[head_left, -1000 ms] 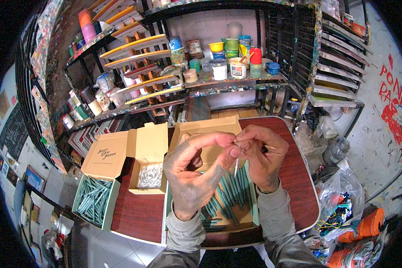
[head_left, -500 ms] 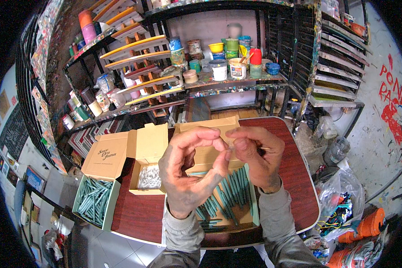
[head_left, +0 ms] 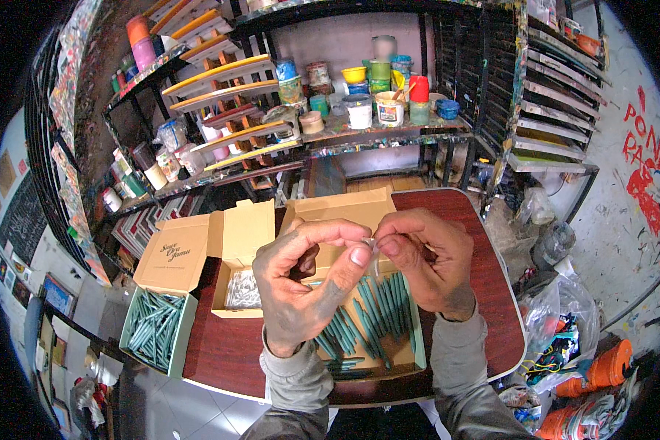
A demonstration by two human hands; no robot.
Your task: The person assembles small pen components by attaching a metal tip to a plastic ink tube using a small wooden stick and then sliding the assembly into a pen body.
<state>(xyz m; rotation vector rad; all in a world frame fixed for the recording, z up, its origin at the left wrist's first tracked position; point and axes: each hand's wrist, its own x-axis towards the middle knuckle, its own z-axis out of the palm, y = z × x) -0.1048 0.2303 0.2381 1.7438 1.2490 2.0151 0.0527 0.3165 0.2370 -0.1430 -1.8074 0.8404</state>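
Observation:
In front of my chest, my left hand (head_left: 293, 286) and my right hand (head_left: 433, 260) meet fingertip to fingertip, both closed in a pinch. Between them is a small clear plastic piece (head_left: 375, 262), narrow and partly hidden by the fingers. Below lies an open cardboard box (head_left: 420, 341) with dark teal pen-like sticks (head_left: 383, 312) spread side by side; my left hand covers part of it. Left of that stands a smaller open box (head_left: 236, 314) of clear and white little plastic pieces (head_left: 243, 290). The leftmost box (head_left: 182, 341) holds a heap of similar teal sticks (head_left: 154, 323).
The boxes stand on a dark red wooden table (head_left: 484, 308) with rounded corners. Behind it, a paint-stained shelf (head_left: 330, 137) carries several paint pots. Racks of frames (head_left: 554, 121) rise at the far right, and plastic bags (head_left: 565, 308) and orange containers (head_left: 609, 370) lie beside the table.
Both hands have lowered slightly, and the fingertips have come together. The clear piece now shows more plainly between them, with its end hanging down. The boxes have stayed in place.

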